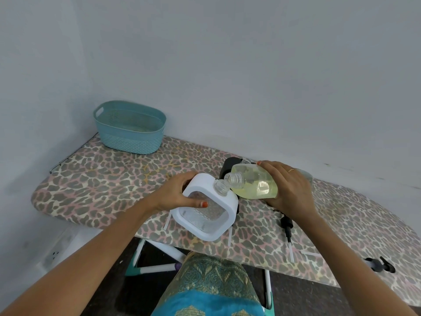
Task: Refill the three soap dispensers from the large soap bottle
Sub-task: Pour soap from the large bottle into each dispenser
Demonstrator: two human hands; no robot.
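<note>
My left hand (180,195) grips a white-framed clear soap dispenser (209,215), tilted above the ironing board (95,179), its open threaded neck pointing up and right. My right hand (289,188) holds the large clear soap bottle (252,184) of pale yellow liquid on its side, its uncapped neck touching the dispenser's neck. A black dispenser (229,166) stands just behind the bottle, mostly hidden. Two black pump heads with white tubes lie on the board, one pump head (287,226) near my right wrist, the other pump head (380,265) at the far right.
A teal woven basket (129,127) stands at the board's far left end by the wall. The leopard-print board runs along the wall; its white legs (159,258) show below the near edge. White tubes (230,237) lie under the dispenser.
</note>
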